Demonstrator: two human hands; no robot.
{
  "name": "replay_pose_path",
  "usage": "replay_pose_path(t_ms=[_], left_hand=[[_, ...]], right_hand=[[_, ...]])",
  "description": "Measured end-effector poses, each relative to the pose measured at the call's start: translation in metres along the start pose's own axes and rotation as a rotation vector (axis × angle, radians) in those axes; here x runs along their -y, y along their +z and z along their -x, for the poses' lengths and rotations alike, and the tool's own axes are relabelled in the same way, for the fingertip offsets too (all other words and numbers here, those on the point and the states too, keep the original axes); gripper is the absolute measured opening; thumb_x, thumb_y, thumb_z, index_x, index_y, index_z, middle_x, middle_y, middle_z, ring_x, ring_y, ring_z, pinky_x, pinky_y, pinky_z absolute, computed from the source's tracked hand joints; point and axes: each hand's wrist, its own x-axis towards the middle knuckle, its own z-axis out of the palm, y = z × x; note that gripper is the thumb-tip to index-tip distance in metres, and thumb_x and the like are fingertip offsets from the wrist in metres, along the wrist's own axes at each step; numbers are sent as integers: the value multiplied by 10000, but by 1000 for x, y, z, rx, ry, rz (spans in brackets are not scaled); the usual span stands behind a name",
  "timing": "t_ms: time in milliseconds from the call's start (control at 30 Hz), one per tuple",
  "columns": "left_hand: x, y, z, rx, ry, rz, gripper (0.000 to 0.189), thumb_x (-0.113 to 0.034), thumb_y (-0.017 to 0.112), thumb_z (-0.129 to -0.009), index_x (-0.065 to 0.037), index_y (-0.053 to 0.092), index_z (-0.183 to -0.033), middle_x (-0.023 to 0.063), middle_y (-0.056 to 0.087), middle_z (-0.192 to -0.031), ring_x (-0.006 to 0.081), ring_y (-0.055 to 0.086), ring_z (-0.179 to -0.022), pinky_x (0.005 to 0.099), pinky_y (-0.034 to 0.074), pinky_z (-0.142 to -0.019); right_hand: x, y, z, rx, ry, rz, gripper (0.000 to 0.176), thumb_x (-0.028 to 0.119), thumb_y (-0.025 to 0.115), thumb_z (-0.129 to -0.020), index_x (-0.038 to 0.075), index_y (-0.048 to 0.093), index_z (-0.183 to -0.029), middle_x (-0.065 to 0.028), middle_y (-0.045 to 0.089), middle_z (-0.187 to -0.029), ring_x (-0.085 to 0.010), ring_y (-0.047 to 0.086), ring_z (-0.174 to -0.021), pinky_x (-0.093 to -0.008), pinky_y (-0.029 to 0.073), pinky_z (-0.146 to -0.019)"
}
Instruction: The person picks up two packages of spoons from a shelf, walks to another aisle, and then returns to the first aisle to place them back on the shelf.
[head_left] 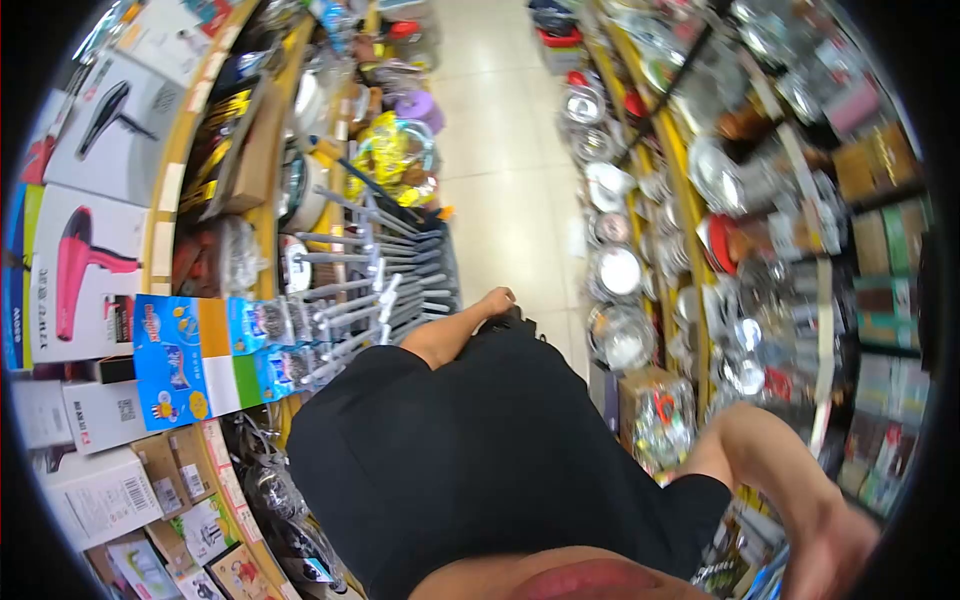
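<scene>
My left hand (pixel 498 299) is in front of my waist with its fingers curled in. It is beside a small black item (pixel 512 322) against my black T-shirt (pixel 480 440), whose kind I cannot make out. Whatever the fingers hold, if anything, is hidden. My right arm is bent up at the lower right, and my right hand (pixel 835 545) is blurred near the edge of the view, its fingers not distinguishable.
A tiled aisle (pixel 500 170) runs ahead between shelves. On the left are boxed hair dryers (pixel 85 270), blue packets (pixel 180 360) and a cluster of grey poles (pixel 390 270). On the right, shelves hold wrapped metal kitchenware (pixel 615 270) and a carton (pixel 640 390).
</scene>
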Motion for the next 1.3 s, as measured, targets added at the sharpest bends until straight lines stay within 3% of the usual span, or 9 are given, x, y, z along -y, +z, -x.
replay_pose_path(t_ms=[100, 233, 300, 400, 500, 600, 767, 833, 1300], left_hand=[[13, -55, -14, -49, -77, 115, 197, -95, 531, -741, -26, 603, -911, 106, 634, -715, 194, 616, -556, 328, 474, -412], [41, -110, -14, -198, -193, 172, 166, -147, 498, -776, -20, 597, -816, 103, 617, -667, 178, 598, -531, 320, 444, -394], [66, -128, -20, -308, -56, 71, 183, -167, 506, -781, -10, 590, -742, 102, 607, -619, 191, 591, -510, 331, 449, -400], [65, -149, -25, -227, -375, 177, 139, -190, 538, -775, -74, 614, -786, 76, 622, -648, 174, 586, -504, 318, 464, -429], [55, -162, -38, -300, -443, 288, 205, -252, 529, -809, -81, 612, -734, 47, 609, -652, 165, 608, -537, 323, 468, -415], [72, -176, -84, -265, -310, 328, 218, -241, 517, -816, -74, 602, -705, 48, 589, -603, 143, 555, -473, 311, 451, -405], [-40, -226, -126, -339, -376, 498, 184, -179, 500, -811, -53, 592, -908, 72, 623, -763, 160, 601, -546, 319, 469, -440], [-33, -240, -165, -350, -252, 519, 213, -176, 504, -815, -47, 588, -964, 81, 633, -793, 171, 622, -603, 325, 486, -458], [-58, -394, -295, -345, -435, 630, 185, -191, 497, -796, -61, 597, -882, 64, 611, -743, 173, 590, -587, 359, 500, -503]], right_hand=[[-33, 53, -16, 125, -244, -173, 406, 330, 578, -857, 96, 521, -1184, -23, 534, -1216, -167, 470, -1151, -298, 383, -981], [-96, 120, 12, 90, -308, -362, 411, 327, 576, -857, 92, 516, -1188, -30, 534, -1215, -174, 471, -1149, -304, 383, -981], [-127, 141, 24, 68, -330, -409, 413, 325, 575, -856, 90, 513, -1190, -33, 534, -1214, -177, 471, -1148, -308, 383, -980], [-171, 169, 38, 66, -346, -495, 416, 323, 574, -856, 87, 509, -1193, -38, 533, -1212, -183, 472, -1147, -313, 383, -980], [-216, 191, 50, 58, -343, -558, 420, 321, 573, -856, 84, 506, -1195, -43, 533, -1211, -188, 473, -1145, -318, 382, -980], [-263, 214, 61, 27, -326, -638, 423, 319, 572, -856, 81, 502, -1198, -49, 533, -1209, -193, 474, -1144, -323, 382, -979], [-332, 252, 85, -37, -375, -704, 429, 315, 570, -855, 76, 496, -1203, -57, 532, -1207, -202, 475, -1142, -331, 382, -978], [-361, 271, 92, -45, -390, -736, 431, 313, 569, -855, 74, 493, -1205, -61, 532, -1206, -205, 476, -1141, -335, 382, -978], [-517, 514, 140, 13, -410, -906, 447, 303, 564, -854, 60, 476, -1218, -85, 531, -1199, -230, 479, -1134, -358, 381, -976]])
